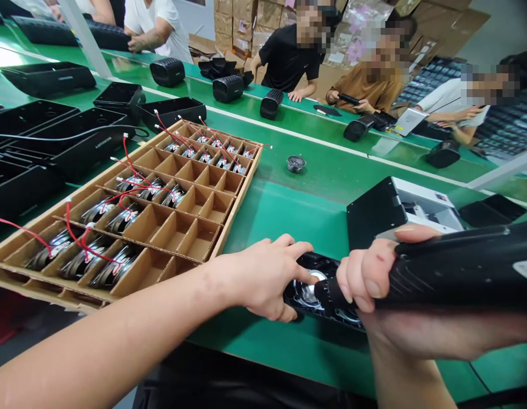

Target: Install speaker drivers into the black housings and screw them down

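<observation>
A black housing (pixel 323 264) with round metal speaker parts lies on the green work surface near its front edge. My left hand (pixel 274 278) rests on its left end, fingers spread, one fingertip at the silvery round part (pixel 311 288). From the right, my right hand (pixel 369 278) is wrapped round a long black power tool (pixel 463 267). The tool's dark nose points down at the housing beside my left fingertips. Its tip and the spot beneath it are hidden.
A divided cardboard tray (pixel 195 210) of speakers with red wires stands at the left, black housings (pixel 54 76) behind it. A loose speaker (pixel 296 164) and a black-and-white device (pixel 378 207) lie ahead. Several people sit across the green line (pixel 323 133).
</observation>
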A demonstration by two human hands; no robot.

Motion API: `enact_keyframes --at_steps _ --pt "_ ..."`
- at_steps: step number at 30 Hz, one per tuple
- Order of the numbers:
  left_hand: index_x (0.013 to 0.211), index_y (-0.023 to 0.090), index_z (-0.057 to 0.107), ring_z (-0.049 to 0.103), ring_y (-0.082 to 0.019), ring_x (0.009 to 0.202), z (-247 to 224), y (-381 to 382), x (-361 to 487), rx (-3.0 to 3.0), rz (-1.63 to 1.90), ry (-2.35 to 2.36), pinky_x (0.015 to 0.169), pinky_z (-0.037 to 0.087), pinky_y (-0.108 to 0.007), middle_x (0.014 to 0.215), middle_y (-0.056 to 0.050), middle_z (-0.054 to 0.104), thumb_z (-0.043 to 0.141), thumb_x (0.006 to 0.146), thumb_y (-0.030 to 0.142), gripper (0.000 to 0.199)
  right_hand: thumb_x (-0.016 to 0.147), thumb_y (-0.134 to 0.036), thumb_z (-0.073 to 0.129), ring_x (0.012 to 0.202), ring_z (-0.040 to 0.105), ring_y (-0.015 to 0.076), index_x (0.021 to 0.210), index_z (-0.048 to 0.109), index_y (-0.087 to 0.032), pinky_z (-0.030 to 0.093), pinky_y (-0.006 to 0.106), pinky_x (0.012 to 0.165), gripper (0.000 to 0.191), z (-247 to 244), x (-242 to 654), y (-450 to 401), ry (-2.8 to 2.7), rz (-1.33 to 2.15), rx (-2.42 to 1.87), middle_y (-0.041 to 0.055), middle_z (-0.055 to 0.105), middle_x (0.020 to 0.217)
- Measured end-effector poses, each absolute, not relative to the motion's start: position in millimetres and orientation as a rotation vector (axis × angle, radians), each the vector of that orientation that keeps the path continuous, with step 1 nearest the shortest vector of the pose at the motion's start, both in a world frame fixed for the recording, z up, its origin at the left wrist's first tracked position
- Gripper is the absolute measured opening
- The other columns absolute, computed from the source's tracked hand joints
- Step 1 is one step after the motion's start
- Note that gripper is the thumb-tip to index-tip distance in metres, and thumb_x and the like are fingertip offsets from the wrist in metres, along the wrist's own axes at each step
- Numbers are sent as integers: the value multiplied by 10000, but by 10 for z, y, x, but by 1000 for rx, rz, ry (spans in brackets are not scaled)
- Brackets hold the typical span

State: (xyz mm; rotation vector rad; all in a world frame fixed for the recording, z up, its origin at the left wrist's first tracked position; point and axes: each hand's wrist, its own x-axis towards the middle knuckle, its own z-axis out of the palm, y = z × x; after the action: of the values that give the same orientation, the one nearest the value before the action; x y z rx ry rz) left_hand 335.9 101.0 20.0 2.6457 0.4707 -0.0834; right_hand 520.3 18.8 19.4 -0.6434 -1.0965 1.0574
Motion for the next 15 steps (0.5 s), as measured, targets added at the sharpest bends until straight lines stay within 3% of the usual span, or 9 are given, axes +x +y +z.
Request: enact_keyframes --at_steps 7,15 --pt "1395 358 677 510 -373 1291 217 1003 3354 2663 -86 465 968 568 -495 1556 -98 447 844 803 428 619 865 -832 578 397 512 135 1157 752 -294 428 276 383 637 187 5132 176 -1149 975 -656 -24 589 625" --pt "1357 337 704 544 -367 1197 248 983 3374 2706 -95 441 915 581 -469 1502 -111 491 856 770 399 610 1016 -559 549 417 577 172 1114 765 -270 494 317 405 374 189 5081 124 -1299 1010 -580 15 656 656"
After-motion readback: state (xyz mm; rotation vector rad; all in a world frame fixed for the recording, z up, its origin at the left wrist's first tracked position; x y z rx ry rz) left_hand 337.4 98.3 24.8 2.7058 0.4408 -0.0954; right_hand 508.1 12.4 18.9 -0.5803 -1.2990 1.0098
